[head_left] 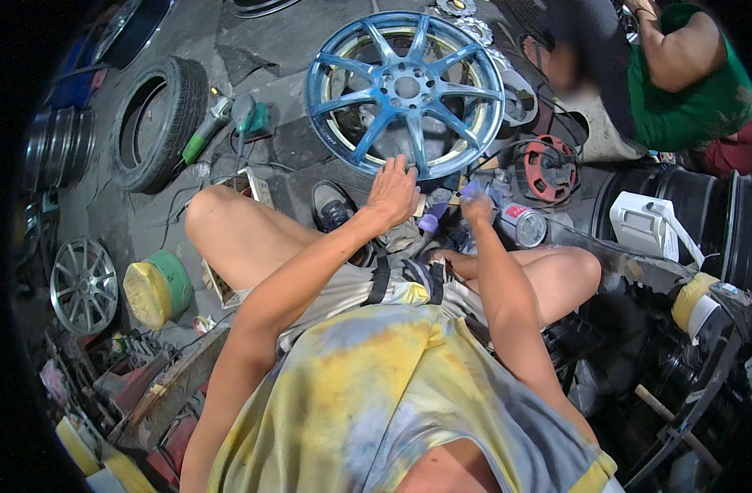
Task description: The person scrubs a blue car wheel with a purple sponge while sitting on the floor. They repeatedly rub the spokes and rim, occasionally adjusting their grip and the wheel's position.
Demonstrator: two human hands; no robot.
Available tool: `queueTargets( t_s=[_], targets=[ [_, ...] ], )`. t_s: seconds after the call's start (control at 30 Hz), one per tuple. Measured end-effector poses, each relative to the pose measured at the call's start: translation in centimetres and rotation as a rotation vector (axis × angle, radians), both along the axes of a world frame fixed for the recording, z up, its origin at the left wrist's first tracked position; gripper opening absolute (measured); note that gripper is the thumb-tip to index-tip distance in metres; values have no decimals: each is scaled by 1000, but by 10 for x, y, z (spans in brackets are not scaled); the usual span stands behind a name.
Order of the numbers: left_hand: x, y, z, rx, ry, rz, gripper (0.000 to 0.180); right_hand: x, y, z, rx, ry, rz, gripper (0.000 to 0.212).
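A blue multi-spoke car wheel (406, 86) with pale patches along its rim lies face up in front of my bent legs. My left hand (395, 193) is at its near rim, the fingers bent over the edge. To the right and a little closer to me, my right hand (477, 209) is closed on a small purple flat piece (471, 190), partly hidden by the fingers; its kind is unclear. Another purple piece (428, 223) lies between my hands, among crumpled scraps. Just right of my right hand is a silver can (524, 225).
A tire (158, 123), a green angle grinder (205, 131) and another power tool (244, 115) lie on the left. Right of the wheel is a red cable reel (548, 168), with cords around it. A person in green (688, 90) sits at the upper right. Dark wheel barrels (671, 205) lie nearby.
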State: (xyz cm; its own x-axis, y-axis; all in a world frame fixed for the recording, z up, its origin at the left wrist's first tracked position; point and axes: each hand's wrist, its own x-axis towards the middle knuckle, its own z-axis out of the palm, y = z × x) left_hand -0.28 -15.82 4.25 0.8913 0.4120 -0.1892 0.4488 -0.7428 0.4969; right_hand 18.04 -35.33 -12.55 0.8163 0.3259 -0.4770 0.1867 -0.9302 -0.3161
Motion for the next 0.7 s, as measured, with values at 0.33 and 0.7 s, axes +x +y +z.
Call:
queueTargets(
  t_s=[0.33, 0.7],
  targets=[
    [-18, -5, 10, 79, -31, -98, 37, 9, 24, 4, -151, -121, -77, 52],
    [-12, 18, 21, 283, 79, -149, 23, 34, 26, 18, 191, -11, -90, 22]
  ],
)
